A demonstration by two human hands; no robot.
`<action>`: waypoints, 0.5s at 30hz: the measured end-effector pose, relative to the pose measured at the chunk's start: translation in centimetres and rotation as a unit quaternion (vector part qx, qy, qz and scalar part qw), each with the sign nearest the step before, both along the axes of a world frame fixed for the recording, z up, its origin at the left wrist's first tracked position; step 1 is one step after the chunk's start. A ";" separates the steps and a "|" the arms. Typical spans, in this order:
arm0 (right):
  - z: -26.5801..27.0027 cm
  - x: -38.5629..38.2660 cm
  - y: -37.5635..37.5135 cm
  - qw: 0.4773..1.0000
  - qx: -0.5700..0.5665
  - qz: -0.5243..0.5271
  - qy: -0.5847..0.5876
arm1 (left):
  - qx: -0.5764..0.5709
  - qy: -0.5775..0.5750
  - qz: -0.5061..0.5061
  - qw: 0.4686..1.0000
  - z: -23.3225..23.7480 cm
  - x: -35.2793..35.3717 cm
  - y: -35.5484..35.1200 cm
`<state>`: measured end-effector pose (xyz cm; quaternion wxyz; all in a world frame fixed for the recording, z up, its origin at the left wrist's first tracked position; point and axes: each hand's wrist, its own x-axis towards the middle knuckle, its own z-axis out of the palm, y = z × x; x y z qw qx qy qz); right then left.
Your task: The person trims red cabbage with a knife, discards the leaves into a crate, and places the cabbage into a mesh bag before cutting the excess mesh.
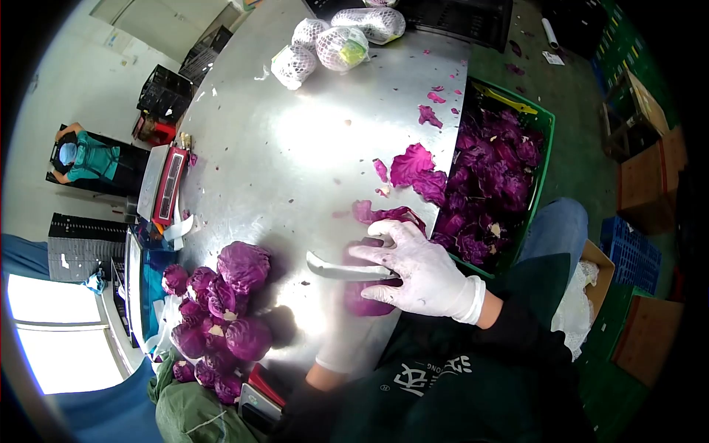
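Note:
My right hand (417, 269), in a white glove, grips a knife (347, 267). The curved blade points left, and the palm hides the handle. Just under the blade is a red cabbage (369, 299), partly covered by the knife and hand. My left hand (346, 348), also gloved, is smeared by motion near the table's front edge, below this cabbage; its fingers cannot be made out. Loose purple leaves (413, 166) lie beyond my right hand. Several whole red cabbages (227, 321) are piled to the left.
A green crate (546, 162) full of purple leaves stands against the table's right edge. Net-wrapped heads (343, 48) sit at the far end of the metal table (258, 148). A red scale (170, 184) is on the left; beyond it is a person (92, 155) in teal.

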<state>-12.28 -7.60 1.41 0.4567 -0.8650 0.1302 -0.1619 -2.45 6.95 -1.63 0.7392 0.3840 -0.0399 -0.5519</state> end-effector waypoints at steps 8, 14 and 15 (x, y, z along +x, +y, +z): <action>-1.6 -0.6 0.0 0.984 0.145 -0.058 -0.080 | 0.071 -0.054 -0.045 0.995 0.3 -0.1 0.7; -2.2 -0.9 -2.4 0.924 0.279 -0.213 -0.150 | 0.106 -0.537 -0.123 0.828 0.6 -0.5 0.3; -2.3 -1.1 -3.9 0.909 0.285 -0.255 -0.163 | 0.109 -0.555 -0.123 0.815 0.5 -0.5 0.4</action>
